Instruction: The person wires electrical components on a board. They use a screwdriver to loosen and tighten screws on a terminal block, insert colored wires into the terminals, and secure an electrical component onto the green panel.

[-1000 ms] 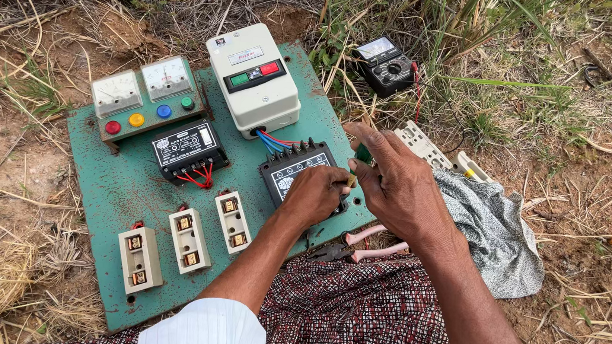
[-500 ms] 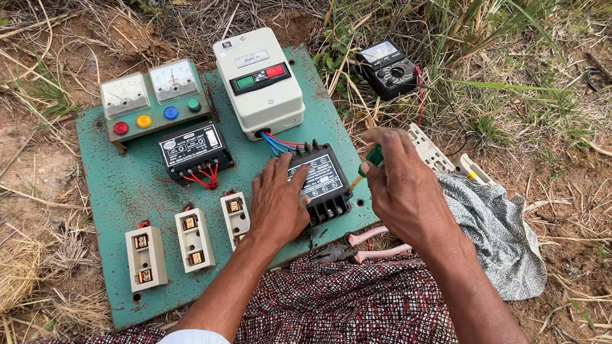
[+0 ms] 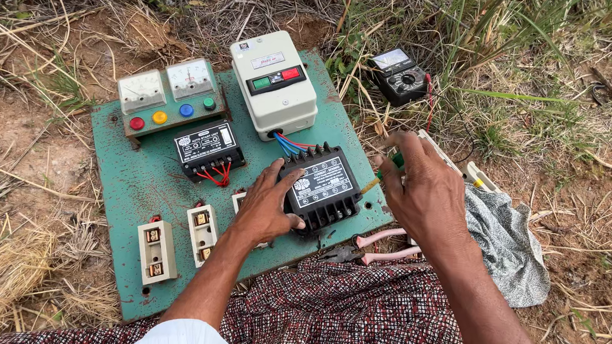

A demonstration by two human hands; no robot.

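A green metal board (image 3: 126,177) lies flat on bare earth and dry grass, and everything else sits on it or around it. The left hand (image 3: 266,209) rests near the board's front edge, fingers spread and pressed against the left side of a black relay block (image 3: 321,188), thumb along its top corner; it grips nothing closed, only braces the block. The right hand (image 3: 423,194) hovers just off the board's right edge, fingers curled tight around a green-handled screwdriver (image 3: 388,169), whose shaft angles toward the right side of the relay block.

Behind the relay block, toward the board's far edge, stands a white starter box (image 3: 273,86) with a green and a red button; blue and red wires run from its underside to the block. At the board's middle sits a smaller black module (image 3: 207,149) with red wires. On the far left corner is a grey meter panel (image 3: 167,99) with two dials and four coloured buttons. Three cream fuse holders (image 3: 156,251) line the near left part. Pink-handled pliers (image 3: 377,246) lie at the board's front right edge, a patterned cloth (image 3: 508,247) lies beyond its right side, and a black multimeter (image 3: 399,76) rests in the grass past the far right corner.
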